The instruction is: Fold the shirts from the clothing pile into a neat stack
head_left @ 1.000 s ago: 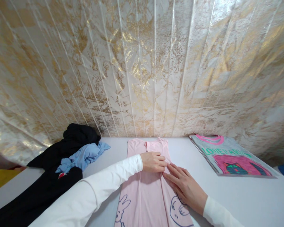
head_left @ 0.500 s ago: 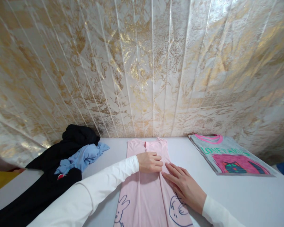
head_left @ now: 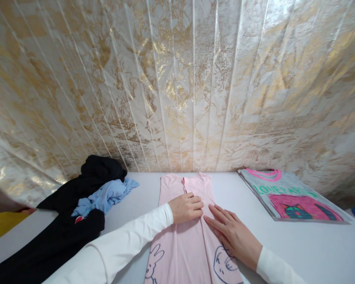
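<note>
A pale pink garment [head_left: 192,185] with blue cartoon drawings lies lengthwise on the white table [head_left: 307,244], its sides folded in toward the middle. My left hand [head_left: 185,207] rests on its centre with the fingers curled down onto the fabric. My right hand [head_left: 232,234] lies flat on the right folded edge, fingers stretched out and together. Both arms wear white sleeves.
A heap of black clothing [head_left: 68,225] with a light blue piece [head_left: 105,196] on it lies at the left. A folded grey T-shirt [head_left: 290,195] with a pink cat print sits at the right. A gold-and-white patterned sheet [head_left: 177,86] hangs behind the table. Something yellow [head_left: 0,225] shows at the far left.
My left hand has slid a little nearer to me along the pink garment. My right hand stays about where it was.
</note>
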`<state>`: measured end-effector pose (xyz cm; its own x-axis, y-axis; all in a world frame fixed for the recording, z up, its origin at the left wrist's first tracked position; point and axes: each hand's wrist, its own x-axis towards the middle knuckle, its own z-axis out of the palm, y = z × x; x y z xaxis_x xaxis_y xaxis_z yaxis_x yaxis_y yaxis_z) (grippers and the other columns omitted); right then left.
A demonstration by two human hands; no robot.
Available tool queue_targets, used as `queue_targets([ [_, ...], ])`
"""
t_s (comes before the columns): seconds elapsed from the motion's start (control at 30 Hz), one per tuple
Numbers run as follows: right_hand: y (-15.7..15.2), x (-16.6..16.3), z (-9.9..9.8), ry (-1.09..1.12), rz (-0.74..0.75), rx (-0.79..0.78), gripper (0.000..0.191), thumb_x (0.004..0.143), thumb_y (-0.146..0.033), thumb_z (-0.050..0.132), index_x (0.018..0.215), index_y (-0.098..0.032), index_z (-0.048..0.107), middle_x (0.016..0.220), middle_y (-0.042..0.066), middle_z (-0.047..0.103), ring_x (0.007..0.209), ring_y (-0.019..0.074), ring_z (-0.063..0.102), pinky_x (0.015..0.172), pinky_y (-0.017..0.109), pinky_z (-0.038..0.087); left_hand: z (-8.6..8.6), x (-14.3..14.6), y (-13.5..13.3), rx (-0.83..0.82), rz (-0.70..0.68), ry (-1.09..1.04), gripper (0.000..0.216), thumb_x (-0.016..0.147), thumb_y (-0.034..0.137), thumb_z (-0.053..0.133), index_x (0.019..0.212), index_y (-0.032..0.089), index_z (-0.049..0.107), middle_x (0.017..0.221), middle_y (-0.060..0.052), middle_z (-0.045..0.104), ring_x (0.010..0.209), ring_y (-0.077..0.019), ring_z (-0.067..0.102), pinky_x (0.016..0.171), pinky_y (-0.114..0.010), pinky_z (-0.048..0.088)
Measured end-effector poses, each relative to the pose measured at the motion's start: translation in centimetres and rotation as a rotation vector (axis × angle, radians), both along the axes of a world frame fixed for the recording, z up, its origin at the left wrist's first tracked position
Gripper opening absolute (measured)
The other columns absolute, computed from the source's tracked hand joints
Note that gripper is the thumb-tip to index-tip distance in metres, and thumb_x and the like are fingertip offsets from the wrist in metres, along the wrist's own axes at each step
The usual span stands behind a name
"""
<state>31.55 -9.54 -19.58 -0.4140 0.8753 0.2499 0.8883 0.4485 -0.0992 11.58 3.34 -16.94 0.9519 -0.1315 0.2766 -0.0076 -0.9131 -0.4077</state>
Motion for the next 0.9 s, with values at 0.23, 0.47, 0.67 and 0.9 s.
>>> queue_targets([
  [0.23, 0.7, 1.2, 0.9, 0.033, 0.024, -0.013, 0.038, 0.09, -0.023, 0.042, 0.126, -0.026, 0.054, 0.136, 0.008, 0.049, 0.123, 0.0235, 0.047, 0.097, 0.041, 0.043, -0.5, -0.7, -5.0, -0.311, 0.287, -0.118, 0.011, 0.09, 0.015, 0.048, 0.095, 0.015, 0.058, 0.118, -0.006, 0.056, 0.114, -0.0201, 0.045, 0.093, -0.035, 0.036],
  [0.47, 6.1, 1.1, 0.1, 0.132, 0.036, 0.0, 0.04, 0.09, -0.019, 0.035, 0.126, -0.018, 0.053, 0.134, 0.009, 0.051, 0.123, 0.0196, 0.047, 0.1, 0.037, 0.041, -1.2, -1.2, -9.4, -0.703, 0.381, -0.08, 0.044, 0.087, 0.04, 0.054, 0.125, 0.021, 0.044, 0.136, -0.004, 0.046, 0.125, -0.0196, 0.039, 0.1, -0.037, 0.032],
  [0.67, 10.9, -0.4, -1.4, 0.028, -0.133, -0.069, 0.056, 0.087, -0.049, 0.046, 0.135, -0.021, 0.043, 0.146, 0.012, 0.034, 0.135, 0.0301, 0.026, 0.104, 0.047, 0.031, -0.7, -1.7, -9.4, -0.772, 0.36, -0.05, 0.044, 0.087, 0.038, 0.053, 0.128, 0.024, 0.043, 0.139, -0.005, 0.043, 0.125, -0.0215, 0.037, 0.101, -0.039, 0.031],
  [0.9, 12.2, 0.3, -2.0, 0.018, -0.131, -0.089, 0.068, 0.085, -0.064, 0.037, 0.14, -0.024, 0.035, 0.149, 0.012, 0.027, 0.137, 0.0315, 0.019, 0.105, 0.052, 0.025, -1.9, -2.1, -9.2, -0.703, 0.323, -0.049, 0.047, 0.081, 0.039, 0.062, 0.124, 0.028, 0.047, 0.139, -0.002, 0.044, 0.116, -0.0243, 0.044, 0.095, -0.039, 0.036],
])
